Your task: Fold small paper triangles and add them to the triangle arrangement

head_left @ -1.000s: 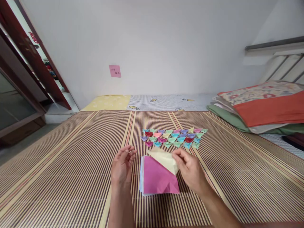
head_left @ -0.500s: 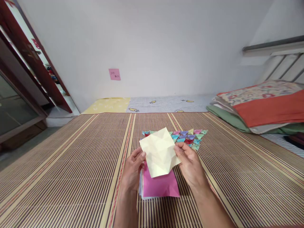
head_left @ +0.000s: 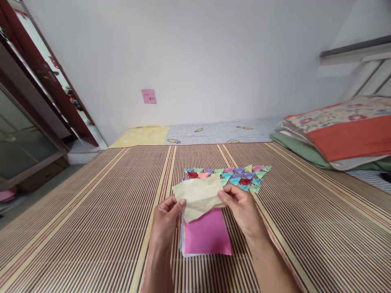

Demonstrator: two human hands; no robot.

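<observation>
A creased, pale yellow sheet of paper [head_left: 198, 195] is held up between my two hands, tilted and bent across its middle. My left hand [head_left: 166, 217] pinches its left edge between thumb and fingers. At the right edge, my right hand [head_left: 242, 205] has a similar pinch. Below the sheet lies a stack of square paper with a magenta sheet [head_left: 207, 236] on top; the yellow paper covers its far edge. Behind my hands, several small folded paper pieces [head_left: 235, 180] in many colours stand in rows, some hidden by the yellow sheet.
The striped bamboo mat [head_left: 106, 211] spreads under everything. Folded bedding [head_left: 345, 134] is piled at the right. A patterned sheet [head_left: 214, 132] shows along the white wall, where a pink note [head_left: 148, 96] is stuck. A door [head_left: 58, 81] stands at the left.
The yellow paper has turned from facing me to a flatter, bent tilt, showing more of the magenta sheet and folded pieces. Both hands keep their pinch. The view has shifted slightly.
</observation>
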